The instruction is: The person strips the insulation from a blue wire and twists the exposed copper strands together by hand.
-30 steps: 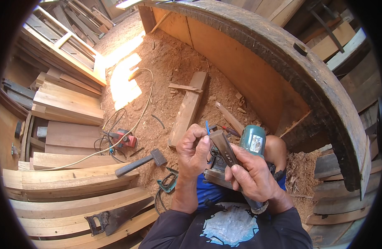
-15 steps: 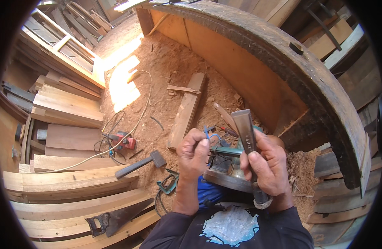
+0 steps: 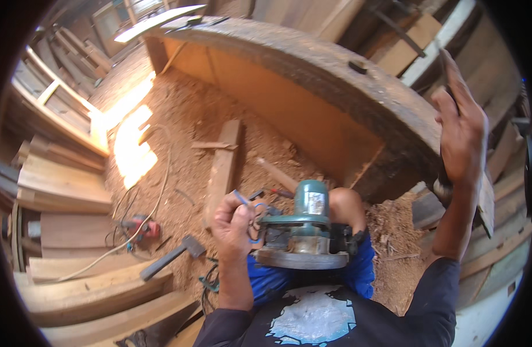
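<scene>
Left hand [image 3: 231, 226], centre: fingertips pinched on blue wire [image 3: 240, 197], apparently steadying its end. Green power tool [image 3: 311, 202], lower centre: at the lap [image 3: 363, 270], seemingly freeing both hands. Right hand [image 3: 463, 139], upper right: wrapped around chisel [image 3: 442, 187], held aside.

You are pinching a blue wire [image 3: 240, 197] in your left hand [image 3: 231, 226], beside the green power tool [image 3: 310, 199] that is sitting over your blue shorts [image 3: 359, 274]. Your right hand [image 3: 463, 141] is gripping a chisel [image 3: 443, 189] near the curved wooden piece [image 3: 312, 49]. A hammer [image 3: 172, 259] and a red power tool [image 3: 145, 228] are lying to your left, beside stacked planks [image 3: 95, 292].
</scene>
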### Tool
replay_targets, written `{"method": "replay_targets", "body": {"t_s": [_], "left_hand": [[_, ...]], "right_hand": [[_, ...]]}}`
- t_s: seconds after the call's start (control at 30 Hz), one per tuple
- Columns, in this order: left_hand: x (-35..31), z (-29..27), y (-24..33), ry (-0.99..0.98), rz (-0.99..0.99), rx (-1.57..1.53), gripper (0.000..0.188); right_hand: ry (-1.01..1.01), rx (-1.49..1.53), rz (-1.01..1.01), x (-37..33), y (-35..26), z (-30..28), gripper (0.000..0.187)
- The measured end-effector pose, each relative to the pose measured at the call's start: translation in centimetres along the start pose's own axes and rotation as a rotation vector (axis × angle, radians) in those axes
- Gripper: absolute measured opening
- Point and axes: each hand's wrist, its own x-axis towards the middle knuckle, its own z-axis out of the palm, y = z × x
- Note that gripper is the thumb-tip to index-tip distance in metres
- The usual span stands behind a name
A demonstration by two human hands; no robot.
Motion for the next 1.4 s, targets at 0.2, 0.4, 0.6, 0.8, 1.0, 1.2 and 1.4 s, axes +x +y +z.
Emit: {"method": "replay_targets", "body": {"t_s": [0.2,0.4,0.6,0.8,1.0,1.2,1.4], "left_hand": [[0.1,-0.3,-0.4,-0.087,-0.004,-0.016,0.008],[-0.4,0.1,0.6,-0.124,0.024,0.068,0.009],[-0.6,0.9,1.3,-0.071,-0.097,0.202,0.013],[-0.5,0.9,0.9,-0.081,-0.102,0.215,0.015],[-0.5,2.0,2.2,-0.156,-0.231,0.240,0.014],[-0.1,1.5,2.0,-0.168,-0.264,0.359,0.012],[1.7,2.4,3.3,-0.397,-0.203,0.650,0.018]], "right_hand": [[-0.591,-0.434,0.181,5.2,5.6,-1.4,0.051],[-0.734,-0.617,0.003,3.2,10.3,0.5,0.040],[-0.738,-0.725,0.007,2.6,10.2,0.4,0.033],[-0.276,-0.354,-0.367,-1.2,1.2,1.8,0.036],[-0.604,0.318,-0.775,-8.5,-6.7,9.4,0.050],[-0.855,0.549,-0.677,-9.3,-5.4,12.0,0.033],[-0.863,0.773,-0.634,-9.6,-3.0,13.0,0.021]]}}
